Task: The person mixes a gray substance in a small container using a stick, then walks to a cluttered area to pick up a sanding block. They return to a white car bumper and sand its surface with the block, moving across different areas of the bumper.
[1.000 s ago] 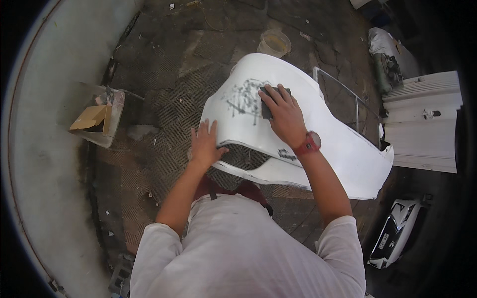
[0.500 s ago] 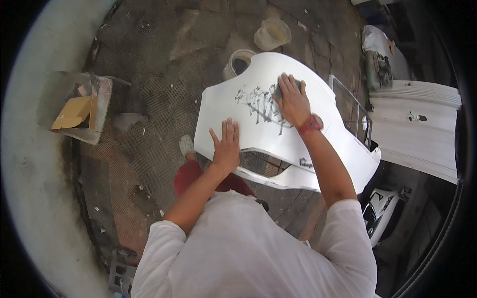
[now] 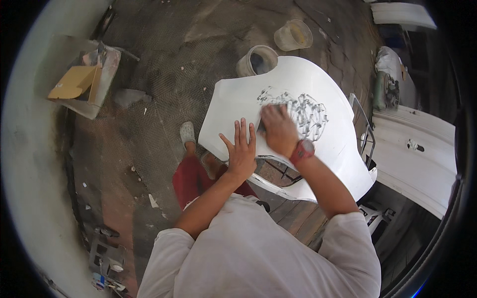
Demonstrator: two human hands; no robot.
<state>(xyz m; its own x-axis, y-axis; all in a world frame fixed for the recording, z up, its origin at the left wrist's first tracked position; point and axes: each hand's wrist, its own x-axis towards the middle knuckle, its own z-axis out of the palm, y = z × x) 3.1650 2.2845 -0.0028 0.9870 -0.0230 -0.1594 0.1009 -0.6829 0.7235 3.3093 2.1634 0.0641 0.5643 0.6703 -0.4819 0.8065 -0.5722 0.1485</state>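
Note:
A large white car body panel (image 3: 231, 102), curved and with a cut-out on its near side, lies in front of me. My left hand (image 3: 242, 155) rests flat near that cut-out, its fingers spread and nothing in them. Farther right, my right hand (image 3: 279, 130), with a red watch (image 3: 304, 149) on the wrist, is blurred by motion and presses a dark flat pad (image 3: 261, 128) against the panel. Most of the pad is hidden under the palm. Black smudged marks (image 3: 308, 116) spread over the white surface just beyond and right of this hand.
A metal stand (image 3: 366, 126) shows beneath the panel's right side. Two buckets, a near one (image 3: 243, 64) and a far one (image 3: 283, 39), stand beyond it. An open cardboard box (image 3: 74, 84) is at left; another white panel (image 3: 412, 144) and a green machine (image 3: 381, 92) are at right.
My right hand has moved left and nearer over the panel with the pad. More black marks show on the right where it was. My left hand stays flat on the panel.

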